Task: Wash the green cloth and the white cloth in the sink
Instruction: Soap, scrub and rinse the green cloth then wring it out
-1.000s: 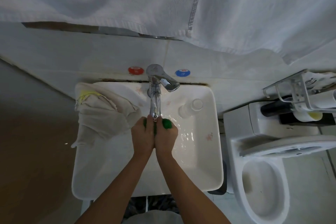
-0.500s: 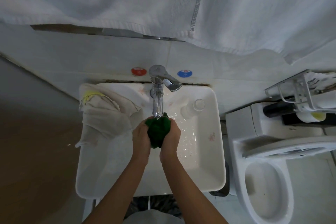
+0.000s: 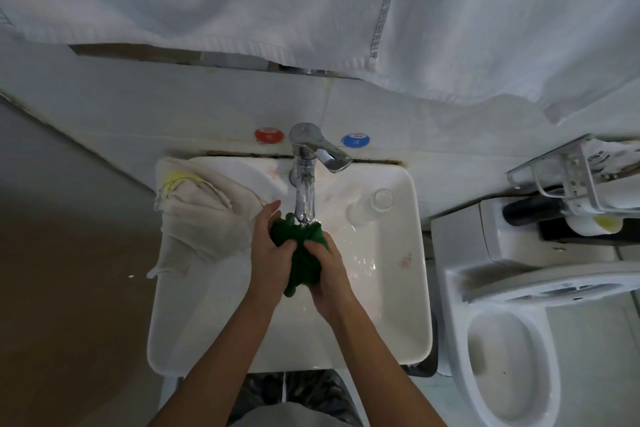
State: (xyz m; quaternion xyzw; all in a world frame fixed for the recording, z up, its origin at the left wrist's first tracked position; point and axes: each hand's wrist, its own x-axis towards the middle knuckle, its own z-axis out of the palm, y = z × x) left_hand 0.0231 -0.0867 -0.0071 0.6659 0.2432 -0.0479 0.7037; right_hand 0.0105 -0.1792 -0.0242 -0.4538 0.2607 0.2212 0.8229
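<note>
The red disc (image 3: 267, 134) and blue disc (image 3: 355, 141) on the wall tile, either side of the chrome faucet (image 3: 304, 177), carry small white marks too blurred to read; print on the packet in the wire rack (image 3: 568, 180) at the right edge is also illegible. At frame centre, both hands hold the green cloth (image 3: 301, 253) bunched under the faucet spout, over the white sink (image 3: 391, 288). The left hand (image 3: 268, 250) curls its grip around the cloth's left side, and the right hand (image 3: 327, 270) clamps its grip on the lower right. Compared with half a second ago, more cloth shows between the hands, a tail hangs below them, and the left fingers reach higher. The white cloth (image 3: 201, 218) lies draped over the sink's upper-left rim, apart from the hands. A clear glass (image 3: 372, 206) lies tipped in the basin. A hanging towel (image 3: 311, 3) fills the top; the toilet (image 3: 512, 340) is cut off at right.
</note>
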